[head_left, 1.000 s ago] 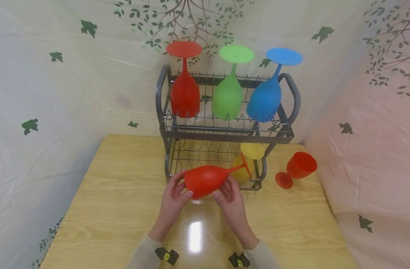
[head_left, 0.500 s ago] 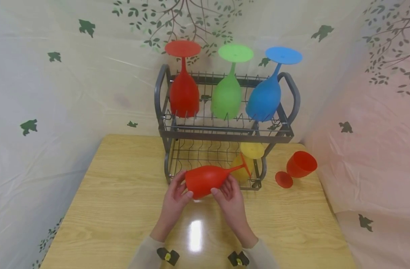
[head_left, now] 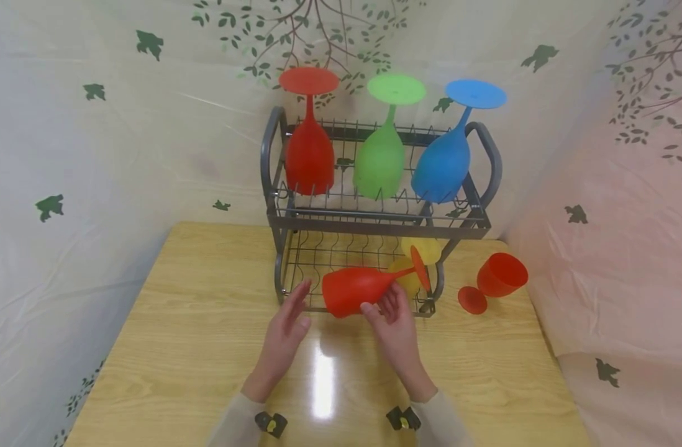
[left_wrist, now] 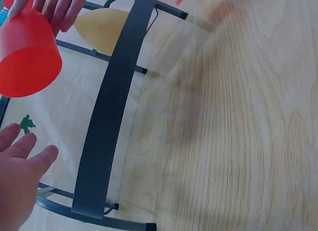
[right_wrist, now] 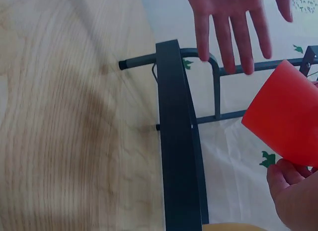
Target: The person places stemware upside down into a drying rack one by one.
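Observation:
A red goblet (head_left: 352,290) lies sideways in the air in front of the rack's lower tier, its foot toward the right. My right hand (head_left: 395,332) grips it at the lower bowl near the stem. Left of the rim, my left hand (head_left: 282,338) is apart from the goblet with its fingers straight. In the left wrist view the bowl's open mouth (left_wrist: 31,71) faces the left hand (left_wrist: 20,176). The right wrist view has the right hand (right_wrist: 300,193) curled against the bowl (right_wrist: 290,116), and the left hand's fingers (right_wrist: 226,37) spread beyond the rim.
A black two-tier dish rack (head_left: 374,225) stands at the table's back. Upside down on its top tier are red (head_left: 310,158), green (head_left: 380,162) and blue (head_left: 441,164) goblets. A yellow goblet (head_left: 422,249) is on the lower tier's right. Another red goblet (head_left: 502,275) stands right of the rack.
Both hands held the red goblet before. My left hand has let go and moved slightly away, while my right hand has carried the goblet a little right and toward the rack.

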### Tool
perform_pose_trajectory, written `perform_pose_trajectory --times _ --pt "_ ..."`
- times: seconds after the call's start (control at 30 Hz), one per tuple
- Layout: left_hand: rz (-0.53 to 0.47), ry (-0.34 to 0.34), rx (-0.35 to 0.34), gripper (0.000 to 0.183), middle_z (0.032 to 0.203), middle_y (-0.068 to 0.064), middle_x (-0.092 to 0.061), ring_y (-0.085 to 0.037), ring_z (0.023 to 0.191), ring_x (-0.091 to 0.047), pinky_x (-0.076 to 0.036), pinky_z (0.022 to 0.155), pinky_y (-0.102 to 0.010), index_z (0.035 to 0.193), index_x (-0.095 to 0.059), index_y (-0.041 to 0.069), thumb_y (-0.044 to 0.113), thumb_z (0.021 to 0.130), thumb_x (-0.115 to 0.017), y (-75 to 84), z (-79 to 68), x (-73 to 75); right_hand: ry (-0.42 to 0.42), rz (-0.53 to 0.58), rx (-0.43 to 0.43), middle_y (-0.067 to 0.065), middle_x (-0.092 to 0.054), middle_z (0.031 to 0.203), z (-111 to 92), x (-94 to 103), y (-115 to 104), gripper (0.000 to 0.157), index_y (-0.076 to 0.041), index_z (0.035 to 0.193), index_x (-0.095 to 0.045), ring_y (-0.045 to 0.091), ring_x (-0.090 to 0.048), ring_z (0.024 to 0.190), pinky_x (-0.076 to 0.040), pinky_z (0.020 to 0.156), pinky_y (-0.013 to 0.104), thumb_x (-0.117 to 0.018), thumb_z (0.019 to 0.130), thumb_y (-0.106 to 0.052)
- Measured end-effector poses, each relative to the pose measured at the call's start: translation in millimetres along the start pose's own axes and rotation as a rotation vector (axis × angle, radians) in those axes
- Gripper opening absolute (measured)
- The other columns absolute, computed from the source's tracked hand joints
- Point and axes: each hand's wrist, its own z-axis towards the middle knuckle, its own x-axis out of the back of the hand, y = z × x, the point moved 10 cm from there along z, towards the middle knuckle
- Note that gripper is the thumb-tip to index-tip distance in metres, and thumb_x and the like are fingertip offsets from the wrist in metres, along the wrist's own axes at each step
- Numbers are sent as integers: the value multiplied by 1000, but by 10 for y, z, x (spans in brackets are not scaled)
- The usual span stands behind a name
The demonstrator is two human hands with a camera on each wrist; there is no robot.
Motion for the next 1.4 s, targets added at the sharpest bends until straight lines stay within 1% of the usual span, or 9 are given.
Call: perform_pose_trajectory --times 0.1,0.17,0.37,0.6,0.7,0.83,0.97,1.13,1.4 --pt "75 2 -16 62 163 -7 -41 -32 148 -39 -36 119 -30 158 -40 5 0 99 -56 -1 -9 34 2 -1 12 8 -54 149 31 20 -2 69 -5 151 -42 24 -51 140 -43 112 27 -79 92 -9" --pt "133 1 -13 63 163 -6 -41 -31 148 -40 -36 119 -34 158 -40 6 2 98 -56 -6 -17 51 3 -5 19 7 -55 149 51 31 0 69 -5 151 -43 24 -51 140 -42 114 30 -79 92 -10" --pt "275 -21 -4 64 163 -2 -41 -30 149 -40 -33 119 -56 160 -40 12 10 98 -57 0 -35 83 11 -44 25 9 -54 150 90 47 -13 71 -5 152 -42 27 -50 141 -41 116 40 -79 92 -11" --pt "374 -80 -12 67 165 -5 -38 -29 150 -37 -29 123 -45 161 -37 11 12 98 -60 0 -57 82 -17 -46 68 5 -56 148 133 20 -48 69 -10 152 -43 23 -53 138 -46 109 28 -79 93 -13" --pt "406 -90 -32 66 166 -5 -36 -30 151 -36 -24 125 -47 160 -37 9 15 98 -60 -3 -66 78 -18 -73 82 5 -57 146 156 19 -49 70 -11 152 -44 24 -55 136 -48 109 33 -80 92 -14" --pt "454 -97 -54 65 165 -10 -37 -35 150 -36 -21 124 -58 159 -38 8 18 99 -59 -24 -84 74 -9 -157 93 5 -59 145 187 29 -47 71 -12 152 -45 24 -57 135 -48 110 40 -82 92 -20" --pt "487 -117 -16 64 164 -14 -37 -40 150 -33 -21 122 -63 157 -40 6 19 99 -61 -90 -110 70 -15 -218 111 8 -59 145 213 18 -62 74 -8 152 -45 27 -57 135 -47 111 42 -83 90 -22" --pt "547 -176 42 64 165 -19 -32 -43 152 -27 -18 122 -64 154 -42 -1 22 99 -64 -176 -145 37 -21 -282 125 14 -55 150 235 4 -55 81 -2 155 -41 33 -55 136 -45 112 53 -84 90 -21" --pt "684 -221 24 65 165 -18 -33 -45 152 -27 -15 124 -62 153 -44 -2 28 99 -64 -223 -168 -7 -40 -386 198 9 -57 150 301 -49 -52 73 -10 152 -47 30 -54 138 -44 112 55 -84 89 -19"
